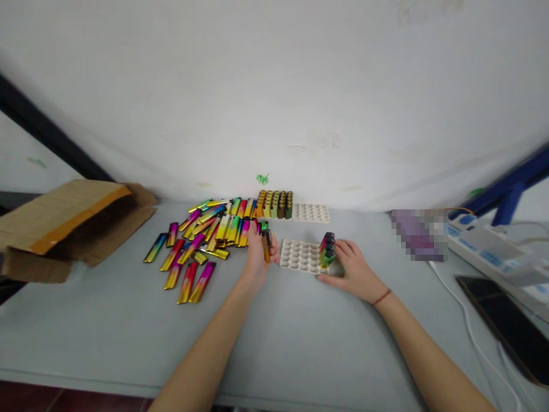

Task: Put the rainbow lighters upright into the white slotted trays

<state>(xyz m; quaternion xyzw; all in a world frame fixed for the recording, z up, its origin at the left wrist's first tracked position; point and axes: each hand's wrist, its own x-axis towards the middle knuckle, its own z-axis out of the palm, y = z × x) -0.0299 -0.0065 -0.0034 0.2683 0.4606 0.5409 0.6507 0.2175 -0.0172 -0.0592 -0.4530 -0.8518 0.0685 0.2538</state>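
Note:
My left hand (256, 260) is closed around lighters; a dark-and-gold lighter (266, 247) shows upright at its fingers, and a green tip sticks up behind. How many lie in the palm is hidden. Just right of it sits a white tray (300, 256) with rows of round holes. Several metallic lighters (326, 250) stand upright with black tops in the tray's right-hand column. Beside that column, my right hand (355, 273) has its fingers spread, the thumb by the tray's near right corner and the other fingertips close to the lighters.
Loose shiny lighters (199, 240) are heaped on the left of the grey table (274, 343). Behind, a block of upright lighters (274, 205) adjoins a second white tray (311, 213). A cardboard box (64, 223) lies far left. A power strip (493, 257), cables and a black phone (508, 326) occupy the right.

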